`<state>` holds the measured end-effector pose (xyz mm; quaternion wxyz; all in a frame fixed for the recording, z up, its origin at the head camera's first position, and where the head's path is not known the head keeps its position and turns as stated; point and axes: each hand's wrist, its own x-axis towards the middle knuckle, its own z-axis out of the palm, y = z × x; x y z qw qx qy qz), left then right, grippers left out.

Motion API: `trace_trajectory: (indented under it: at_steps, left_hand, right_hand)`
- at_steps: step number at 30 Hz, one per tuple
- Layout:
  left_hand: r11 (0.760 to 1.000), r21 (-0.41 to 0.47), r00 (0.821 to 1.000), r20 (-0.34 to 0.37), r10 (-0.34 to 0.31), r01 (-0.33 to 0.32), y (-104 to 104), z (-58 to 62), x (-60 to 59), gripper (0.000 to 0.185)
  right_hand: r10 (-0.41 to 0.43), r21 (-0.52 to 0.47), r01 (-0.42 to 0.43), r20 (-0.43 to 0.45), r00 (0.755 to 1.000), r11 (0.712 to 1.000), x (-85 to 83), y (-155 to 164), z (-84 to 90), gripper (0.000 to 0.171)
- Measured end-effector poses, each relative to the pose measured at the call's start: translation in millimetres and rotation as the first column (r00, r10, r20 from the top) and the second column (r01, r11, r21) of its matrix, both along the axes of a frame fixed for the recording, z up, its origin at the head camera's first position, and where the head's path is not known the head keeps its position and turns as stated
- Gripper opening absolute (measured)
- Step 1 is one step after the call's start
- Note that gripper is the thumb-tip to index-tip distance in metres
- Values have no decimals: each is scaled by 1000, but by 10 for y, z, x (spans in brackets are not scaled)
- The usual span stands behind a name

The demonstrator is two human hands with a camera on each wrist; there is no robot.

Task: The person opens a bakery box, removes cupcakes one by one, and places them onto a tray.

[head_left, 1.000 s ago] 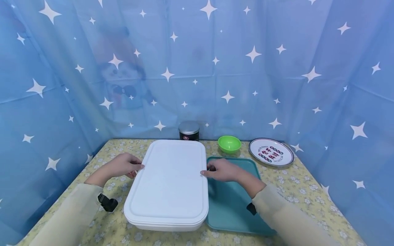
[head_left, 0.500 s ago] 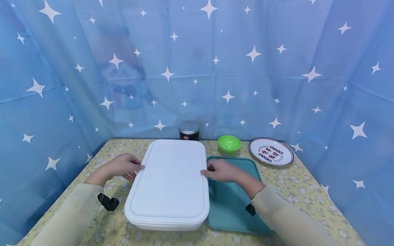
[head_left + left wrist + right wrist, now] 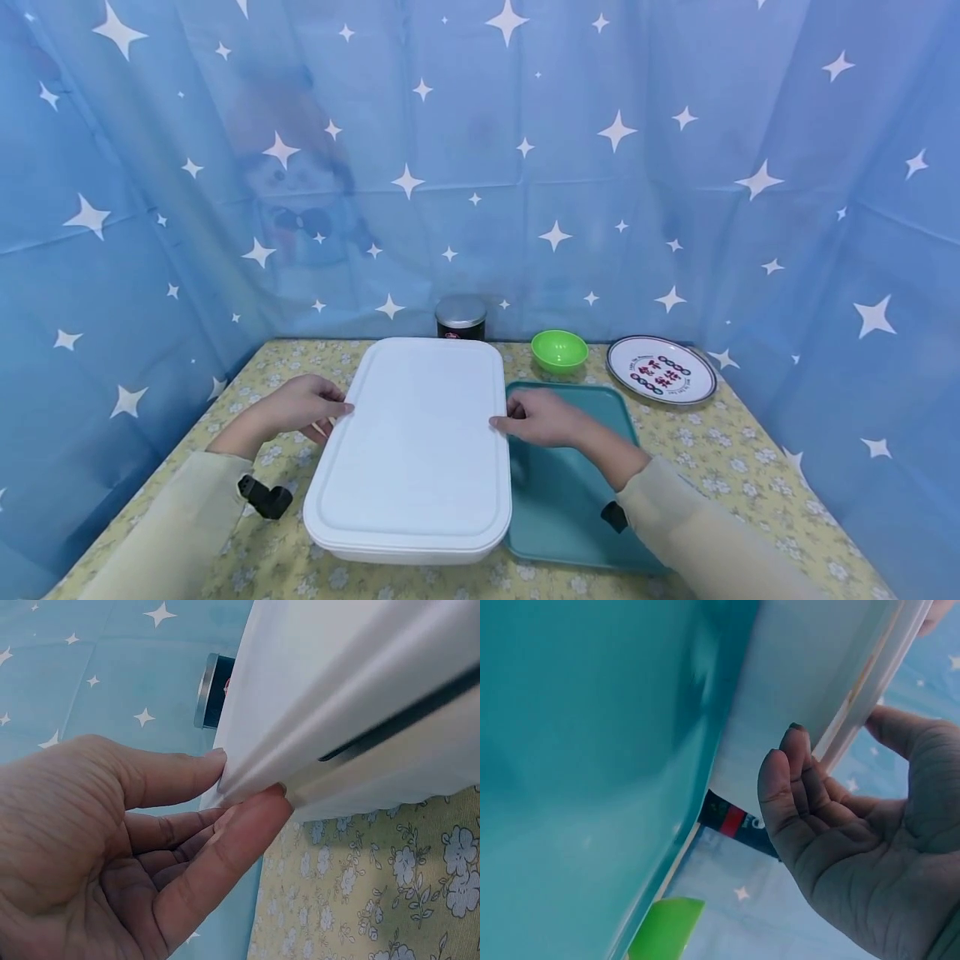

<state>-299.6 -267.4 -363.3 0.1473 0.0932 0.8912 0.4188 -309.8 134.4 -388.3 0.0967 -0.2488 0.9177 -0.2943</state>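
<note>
On the flowered counter (image 3: pixel 720 450) in front of you sits a large white lidded box (image 3: pixel 416 442), its long sides running away from you, and both your hands are on its lid rim. Your left hand (image 3: pixel 296 406) grips the left edge about halfway along: in the left wrist view the thumb lies on top of the rim and the fingers (image 3: pixel 225 855) curl up beneath it, so the lid edge is pinched between them. Your right hand (image 3: pixel 543 417) does the same on the right edge, thumb over the top and fingertips (image 3: pixel 791 761) tucked under the lip. The box rests on the counter, with its right side just beside, and apparently overlapping, the teal tray (image 3: pixel 570 500) that lies under your right forearm. Behind the box, against the star-printed blue curtain (image 3: pixel 480 167), stands a dark tin with a silver lid (image 3: pixel 461 318). To the right of the tin sits a small green bowl (image 3: pixel 558 350), and further right a round white plate with printed characters (image 3: pixel 660 371).
</note>
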Motion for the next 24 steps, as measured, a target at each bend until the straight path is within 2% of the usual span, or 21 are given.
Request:
trace_trajectory:
  at_steps: [7, 11, 17, 24]
  left_hand:
    - [1000, 29, 1000, 6, 9, -9, 9, 25, 0, 34]
    - [998, 54, 1000, 6, 21, -21, 16, 43, 7, 37]
    - [997, 76, 1000, 6, 29, -29, 18, 50, 8, 36]
    - [997, 70, 999, -8, 41, -40, 11, 57, 3, 34]
  right_hand:
    - [-13, -18, 13, 5, 1000, 1000, 8, 14, 5, 28]
    - [-43, -91, 48, 62, 997, 995, -3, 26, -4, 30]
    - [-59, -234, 99, 174, 983, 967, -8, 59, 28, 31]
    - [-71, -324, 166, 285, 956, 931, -17, 77, 46, 34]
